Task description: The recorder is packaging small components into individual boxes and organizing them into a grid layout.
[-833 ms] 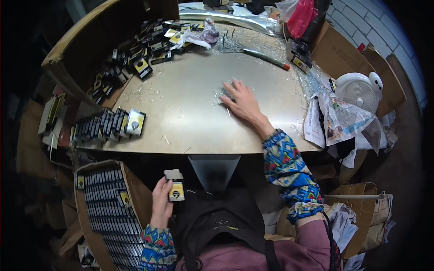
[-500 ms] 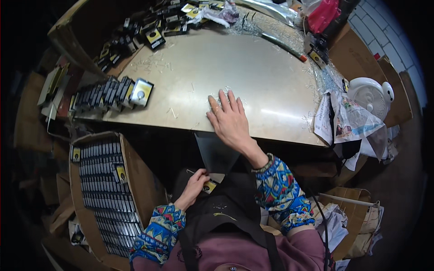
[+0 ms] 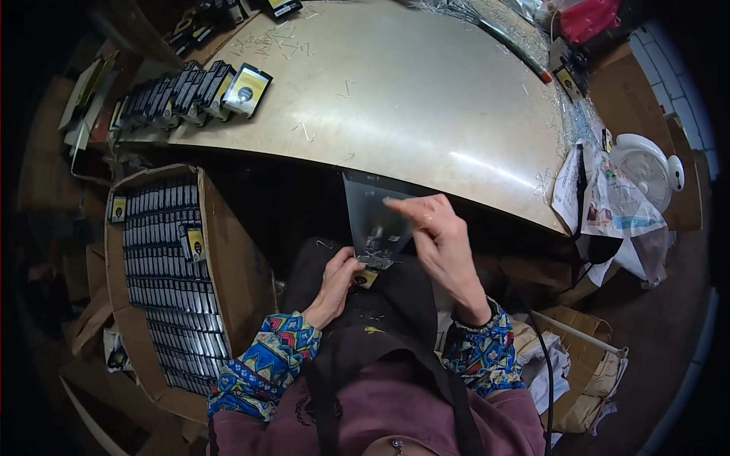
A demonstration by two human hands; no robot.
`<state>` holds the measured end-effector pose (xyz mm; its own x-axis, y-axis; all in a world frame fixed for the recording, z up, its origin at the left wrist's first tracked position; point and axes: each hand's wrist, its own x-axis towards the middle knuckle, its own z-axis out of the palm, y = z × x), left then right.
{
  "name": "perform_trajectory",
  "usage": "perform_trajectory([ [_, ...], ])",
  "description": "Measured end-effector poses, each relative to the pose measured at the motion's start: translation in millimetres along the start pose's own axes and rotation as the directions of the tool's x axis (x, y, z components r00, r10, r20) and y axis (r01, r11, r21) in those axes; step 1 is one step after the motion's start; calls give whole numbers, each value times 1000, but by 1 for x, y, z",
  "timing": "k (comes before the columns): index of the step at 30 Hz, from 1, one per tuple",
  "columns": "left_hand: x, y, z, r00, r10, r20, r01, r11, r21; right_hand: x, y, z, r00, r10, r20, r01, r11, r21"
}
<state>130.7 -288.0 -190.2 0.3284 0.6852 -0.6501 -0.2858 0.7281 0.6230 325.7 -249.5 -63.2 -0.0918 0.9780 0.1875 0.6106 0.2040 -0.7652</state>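
Observation:
My left hand [image 3: 334, 287] grips a small black-and-yellow box [image 3: 366, 279] over my lap, at the lower end of a dark grey chute [image 3: 363, 199] that hangs from the table's front edge. Thin shiny wire pieces [image 3: 376, 261] lie in a bunch at the box's mouth and on the low part of the chute. My right hand [image 3: 447, 247] is beside and above the chute, its index finger stretched over it and the other fingers loosely bent. I see nothing held in it, though the fingertips are slightly blurred.
The metal-topped table [image 3: 395, 91] carries scattered wire pieces and a row of small boxes [image 3: 179, 95] at left. Left of my legs stands a carton [image 3: 213, 251] packed with similar boxes. At right are a white fan [image 3: 642, 178], newspaper and plastic [image 3: 608, 197].
My right hand has come off the tabletop, toward me and right, to the chute. Wire pieces now lie in the chute and at the box. My left hand still holds the box; the view has tilted downward.

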Motion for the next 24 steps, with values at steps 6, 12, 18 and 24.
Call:
perform_trajectory([
  [6, 1, -19, 1, 925, 369, 92, -325, 641, 696, -33, 28, 58, 984, -149, 97, 172, 934, -312],
  [12, -3, -18, -27, 767, 529, 363, -473, 84, 877, -58, 23, 57, 937, -97, 336, 67, 993, 100],
  [18, -24, 14, -16, 721, 646, 253, -598, 395, 697, -38, 15, 29, 962, 194, 191, -241, 934, 265],
  [24, -9, 39, 10, 603, 712, 360, -685, 230, 692, -24, 8, 28, 990, 42, 131, -53, 995, 81],
])
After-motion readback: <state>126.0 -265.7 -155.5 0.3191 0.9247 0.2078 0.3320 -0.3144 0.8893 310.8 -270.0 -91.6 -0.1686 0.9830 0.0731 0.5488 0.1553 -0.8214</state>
